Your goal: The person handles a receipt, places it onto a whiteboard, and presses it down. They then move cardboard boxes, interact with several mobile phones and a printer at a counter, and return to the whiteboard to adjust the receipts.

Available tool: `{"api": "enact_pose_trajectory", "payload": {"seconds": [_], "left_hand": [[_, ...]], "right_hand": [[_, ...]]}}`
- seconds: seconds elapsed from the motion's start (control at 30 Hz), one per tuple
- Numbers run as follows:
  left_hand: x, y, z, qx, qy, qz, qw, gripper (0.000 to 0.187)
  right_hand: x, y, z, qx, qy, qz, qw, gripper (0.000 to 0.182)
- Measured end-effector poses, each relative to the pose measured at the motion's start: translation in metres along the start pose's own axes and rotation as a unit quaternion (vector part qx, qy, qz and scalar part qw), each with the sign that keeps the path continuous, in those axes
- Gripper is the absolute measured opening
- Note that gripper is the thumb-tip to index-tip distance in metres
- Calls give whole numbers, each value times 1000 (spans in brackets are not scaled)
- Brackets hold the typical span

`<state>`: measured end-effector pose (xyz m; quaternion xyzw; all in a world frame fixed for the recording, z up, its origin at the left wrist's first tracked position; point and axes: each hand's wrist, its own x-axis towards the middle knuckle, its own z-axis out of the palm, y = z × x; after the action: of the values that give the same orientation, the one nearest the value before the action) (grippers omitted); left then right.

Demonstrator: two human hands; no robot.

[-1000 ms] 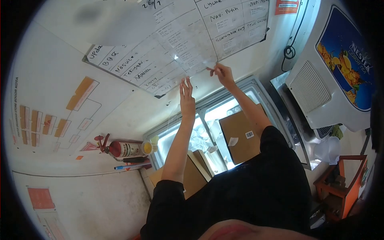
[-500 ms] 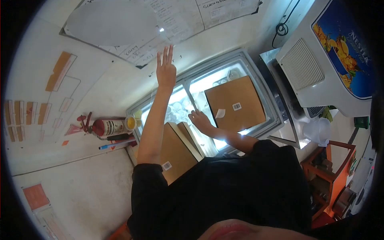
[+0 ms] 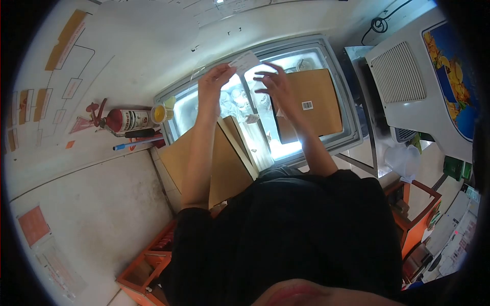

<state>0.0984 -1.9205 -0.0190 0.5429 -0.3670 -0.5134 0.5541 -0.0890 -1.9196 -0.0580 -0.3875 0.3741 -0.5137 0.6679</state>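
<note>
Chest freezer lit, glass top, frosted tubs inside. Cardboard box lies on freezer lid, barcode label up, print unreadable. Second cardboard box leans at freezer front. Red extinguisher on wall ledge, label too blurred. Left hand pinches small white slip above freezer; right hand beside slip, fingers spread, holding nothing.

White paper slip; brown cardboard box; red extinguisher; black sleeve.
</note>
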Motion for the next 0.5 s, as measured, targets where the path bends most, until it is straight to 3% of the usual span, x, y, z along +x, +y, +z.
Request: {"api": "enact_pose_trajectory", "payload": {"seconds": [0.1,0.17,0.27,0.33,0.4,0.47,0.5], "left_hand": [[0,4,15,24,-18,18,999,19],[10,7,20,52,-17,41,998,18],[35,10,27,106,-31,89,990,24],[54,12,36,354,86,292,884,38],[72,14,46,374,92,340,858,49],[96,8,50,580,87,446,675,50],[109,-1,49,618,94,426,654,57]], "right_hand": [[17,-26,9,7,14,-62,998,45],[34,-38,3,-63,29,-61,996,46],[68,-40,-7,-27,45,-131,990,49],[95,-45,-11,-30,52,-145,988,47],[132,-39,-15,159,73,-171,970,42],[151,-36,-7,213,69,-174,959,35],[160,-30,-4,232,57,-154,959,31]]}}
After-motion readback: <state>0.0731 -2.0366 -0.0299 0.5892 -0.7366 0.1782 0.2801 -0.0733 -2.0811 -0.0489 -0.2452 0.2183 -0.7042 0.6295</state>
